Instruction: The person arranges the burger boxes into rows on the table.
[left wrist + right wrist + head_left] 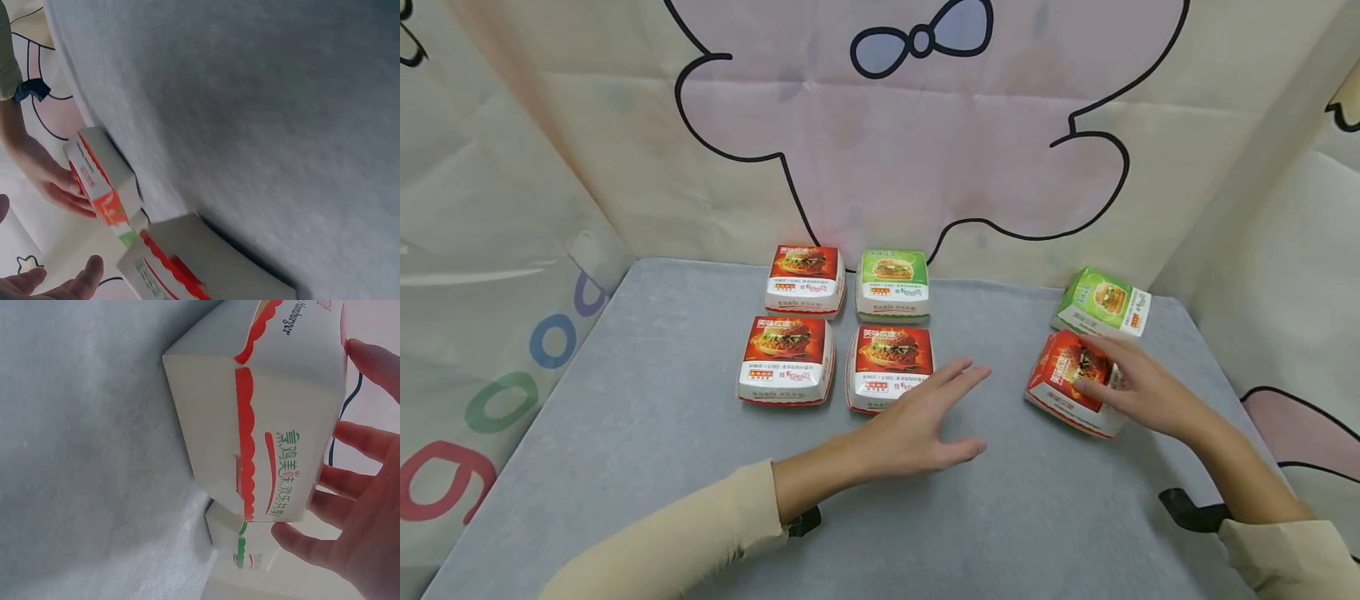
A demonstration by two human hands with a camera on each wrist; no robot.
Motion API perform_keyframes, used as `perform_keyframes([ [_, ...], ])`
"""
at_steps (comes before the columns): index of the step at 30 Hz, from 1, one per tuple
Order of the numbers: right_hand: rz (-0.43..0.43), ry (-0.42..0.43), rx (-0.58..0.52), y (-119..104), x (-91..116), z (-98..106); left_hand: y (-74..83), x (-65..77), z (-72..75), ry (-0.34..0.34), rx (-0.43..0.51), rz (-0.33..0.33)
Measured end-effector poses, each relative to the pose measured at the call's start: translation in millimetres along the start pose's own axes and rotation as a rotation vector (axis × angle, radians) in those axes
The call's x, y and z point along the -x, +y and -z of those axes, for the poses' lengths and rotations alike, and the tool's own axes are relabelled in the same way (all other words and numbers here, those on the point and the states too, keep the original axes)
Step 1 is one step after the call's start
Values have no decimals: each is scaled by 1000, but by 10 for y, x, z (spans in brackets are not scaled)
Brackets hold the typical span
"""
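Cartoon-printed sheeting (625, 125) behind, grey cloth-covered table (970, 533) beneath. Toward the right, set askew: red hamburger box (1058, 379) under right hand (1138, 389), thumb and fingers spread, tips touching the lid; just behind, green hamburger box (1105, 302). Left hand (913, 427) spread too, near front-right red box (886, 360), contact impossible to tell. Grouped with that one in two rows: front-left red box (786, 358), rear-left red box (805, 279), rear-right green box (892, 286).
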State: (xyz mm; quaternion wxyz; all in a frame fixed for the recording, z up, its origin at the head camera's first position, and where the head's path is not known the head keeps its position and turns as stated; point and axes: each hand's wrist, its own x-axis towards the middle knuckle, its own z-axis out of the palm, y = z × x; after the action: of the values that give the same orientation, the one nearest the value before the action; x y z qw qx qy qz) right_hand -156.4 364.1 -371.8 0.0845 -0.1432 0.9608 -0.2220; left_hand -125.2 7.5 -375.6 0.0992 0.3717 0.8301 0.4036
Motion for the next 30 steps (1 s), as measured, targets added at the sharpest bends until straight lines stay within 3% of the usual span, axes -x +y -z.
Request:
perform_keyframes([
  [15, -53, -5, 42, -245, -60, -124, 8, -180, -196, -57, 13, 81],
  [21, -30, 14, 64, -305, -81, -162, -9, -235, -267, -103, 23, 113],
  [30, 1, 27, 78, -379, -108, -210, -19, -329, -353, -128, -64, 139],
])
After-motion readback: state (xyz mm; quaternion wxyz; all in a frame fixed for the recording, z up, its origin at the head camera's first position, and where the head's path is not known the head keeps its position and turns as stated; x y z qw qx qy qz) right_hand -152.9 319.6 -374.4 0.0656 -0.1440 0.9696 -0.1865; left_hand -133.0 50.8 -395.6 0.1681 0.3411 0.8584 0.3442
